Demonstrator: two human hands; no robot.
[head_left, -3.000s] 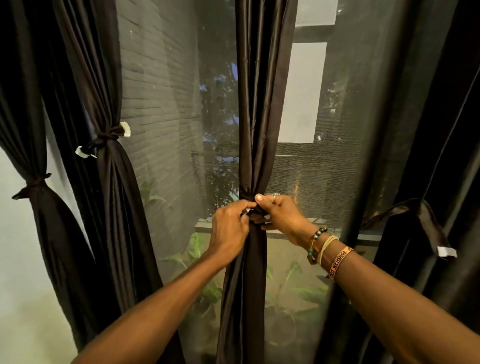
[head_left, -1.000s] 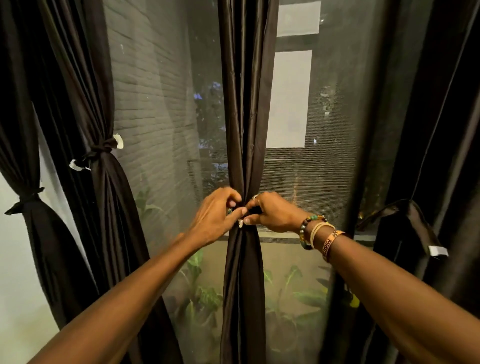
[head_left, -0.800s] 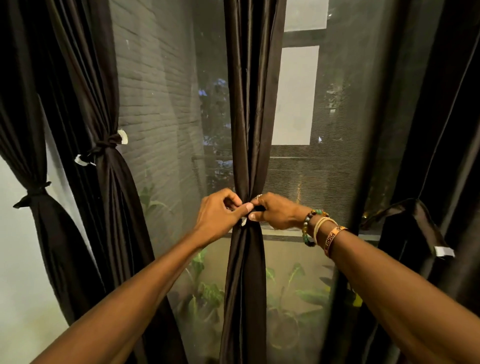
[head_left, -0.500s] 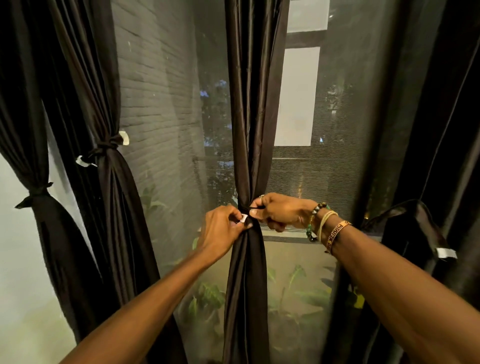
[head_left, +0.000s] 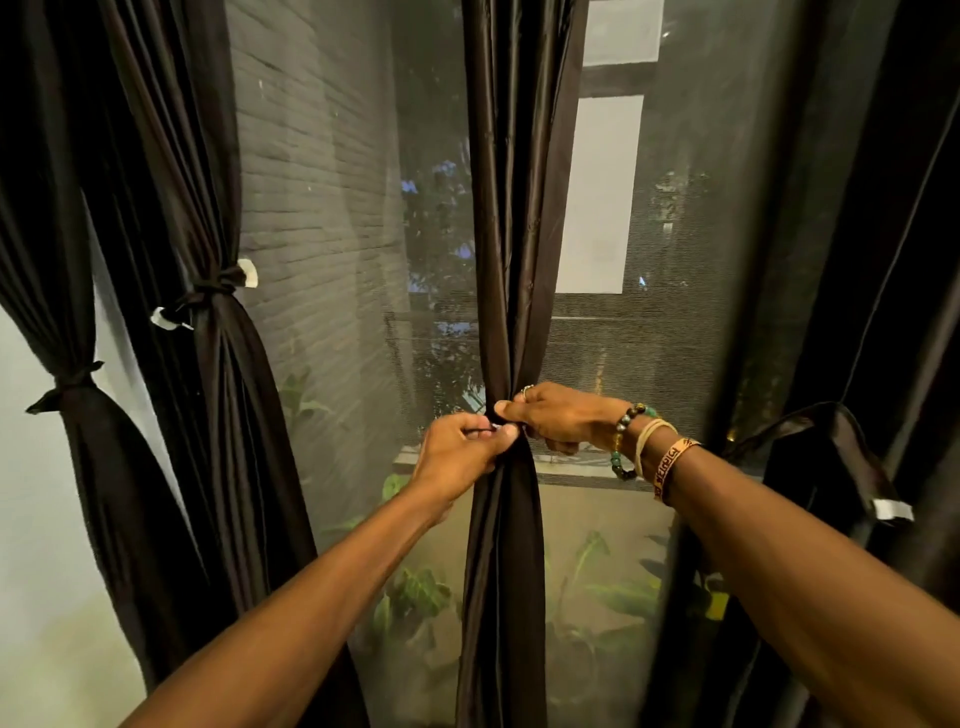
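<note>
A dark brown curtain panel (head_left: 511, 218) hangs in the middle of the view, gathered into a narrow bunch at waist height. My left hand (head_left: 460, 454) pinches one end of the thin tie band at the gather, with a small white tab showing between its fingers. My right hand (head_left: 558, 418), with bracelets on the wrist and a ring, pinches the other end of the band just right of the bunch. The two hands nearly touch. The band itself is mostly hidden by my fingers.
Two tied curtain panels hang on the left (head_left: 218, 415) (head_left: 78, 441), each with a knotted band. A loose dark curtain (head_left: 841, 467) with a white tab (head_left: 891, 509) hangs at the right. Behind is a mesh screen (head_left: 675, 338) with plants and a brick wall beyond.
My left hand has dropped slightly below my right, and both pinch the band ends closer against the bunched curtain. The view shifted a little; the curtain stays gathered.
</note>
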